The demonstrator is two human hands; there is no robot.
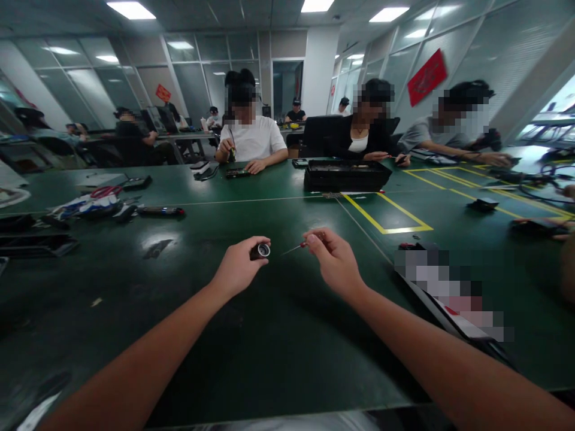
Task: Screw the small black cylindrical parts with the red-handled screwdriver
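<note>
"So, what does the left hand (238, 263) have on your feed?"

"I see its fingers grasping a dark cylindrical piece (260, 251) by the sides, up above the green bench (269, 347). Its pale-rimmed end faces my camera, turned a little to the right."

"And the right hand (335, 260)?"

"Those fingers pinch what I take for a slim red-handled screwdriver (302, 245); the grip hides most of the handle from me. The shaft runs out leftward and slightly down."

"Touching?"

"No, I make out a gap. The tip stops just right of the rim and a shade lower in my view, so the cylindrical piece lies to the left of the right fingers."

"Do the axes line up?"

"Not as I judge it. The shaft slants across the front of the rimmed end rather than pointing into it. That angle is what I'm watching."
</note>
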